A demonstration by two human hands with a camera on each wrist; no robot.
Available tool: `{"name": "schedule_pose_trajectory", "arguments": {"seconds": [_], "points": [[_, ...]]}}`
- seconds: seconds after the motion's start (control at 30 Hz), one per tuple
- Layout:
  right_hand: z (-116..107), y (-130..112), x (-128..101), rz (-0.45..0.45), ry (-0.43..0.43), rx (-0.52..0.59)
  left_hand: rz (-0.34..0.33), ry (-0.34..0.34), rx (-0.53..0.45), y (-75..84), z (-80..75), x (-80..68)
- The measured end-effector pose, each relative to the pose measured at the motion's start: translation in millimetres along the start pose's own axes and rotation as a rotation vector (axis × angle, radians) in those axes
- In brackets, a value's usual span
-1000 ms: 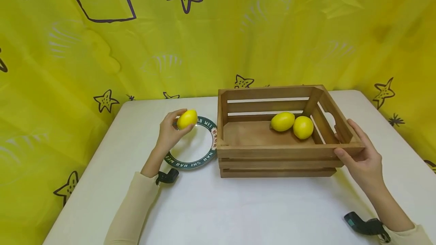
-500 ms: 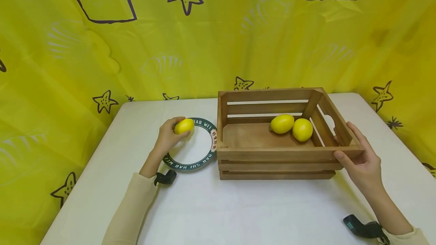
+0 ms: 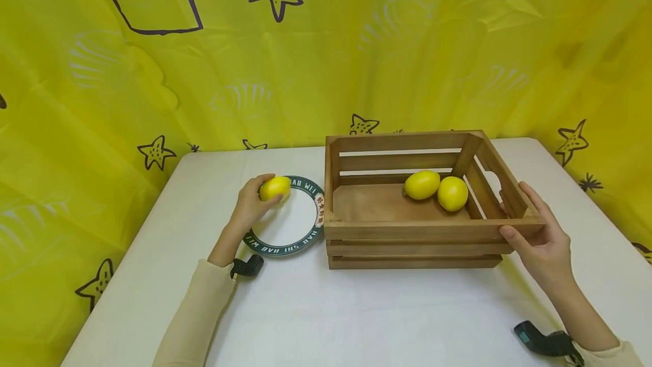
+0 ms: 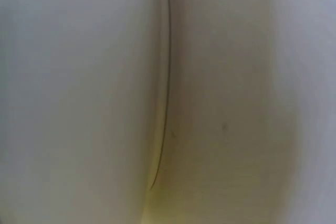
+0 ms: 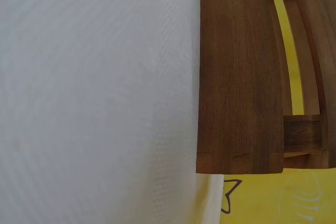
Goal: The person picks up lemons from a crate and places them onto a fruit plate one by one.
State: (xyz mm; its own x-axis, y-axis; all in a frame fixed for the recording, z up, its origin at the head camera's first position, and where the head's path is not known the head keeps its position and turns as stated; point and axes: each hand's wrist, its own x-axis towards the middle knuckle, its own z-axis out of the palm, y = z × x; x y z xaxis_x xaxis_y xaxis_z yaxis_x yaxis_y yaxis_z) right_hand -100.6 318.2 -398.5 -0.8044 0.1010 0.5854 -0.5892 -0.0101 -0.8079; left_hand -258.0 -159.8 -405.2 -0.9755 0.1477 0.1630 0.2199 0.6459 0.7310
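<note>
Lemon (image 3: 275, 187) lower than before, over plate (image 3: 285, 240), gripped by left hand (image 3: 251, 203); right hand (image 3: 540, 242) gripping crate (image 3: 407, 231).

A yellow lemon (image 3: 275, 188) lies on its side at the nine-o'clock rim of a white plate (image 3: 292, 237) with a green lettered border. The brown slatted wooden crate (image 3: 417, 232) sits upright just beside the plate at three o'clock.

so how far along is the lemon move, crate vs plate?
Judged from this moment alone: one lemon is in the left hand, low over the plate's far-left rim; contact can't be judged. Two lemons lie in the crate, apparently left to move. The right hand grips the crate's right end.
</note>
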Motion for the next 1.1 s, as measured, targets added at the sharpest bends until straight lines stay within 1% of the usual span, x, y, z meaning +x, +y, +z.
{"name": "schedule_pose_trajectory", "arguments": {"seconds": [0.17,0.37,0.43,0.63,0.7,0.83,1.0,1.1], "points": [[0,0,0,-0.012,-0.008,0.014,0.005,0.009,-0.002,1.9,-0.9,-0.3],[-1,-1,-1,-0.011,-0.008,0.010,0.009,0.024,-0.007,8.5,-4.1,-1.0],[-1,-1,-1,-0.009,-0.006,0.009,0.021,0.029,-0.010,10.9,-5.2,-1.3],[0,-1,0,-0.006,0.004,-0.014,0.073,0.057,-0.023,15.2,-6.3,-3.0],[0,-1,0,0.002,0.010,-0.040,0.097,0.073,-0.014,16.7,-5.9,-4.1],[-1,-1,0,0.007,0.007,-0.046,0.141,0.104,-0.004,21.6,-6.1,-6.3],[-2,-1,0,-0.005,0.000,-0.033,0.175,0.126,0.003,32.8,-10.7,-10.4],[-1,-1,1,-0.004,0.003,-0.047,0.206,0.146,0.014,41.8,-14.4,-13.1]]}}
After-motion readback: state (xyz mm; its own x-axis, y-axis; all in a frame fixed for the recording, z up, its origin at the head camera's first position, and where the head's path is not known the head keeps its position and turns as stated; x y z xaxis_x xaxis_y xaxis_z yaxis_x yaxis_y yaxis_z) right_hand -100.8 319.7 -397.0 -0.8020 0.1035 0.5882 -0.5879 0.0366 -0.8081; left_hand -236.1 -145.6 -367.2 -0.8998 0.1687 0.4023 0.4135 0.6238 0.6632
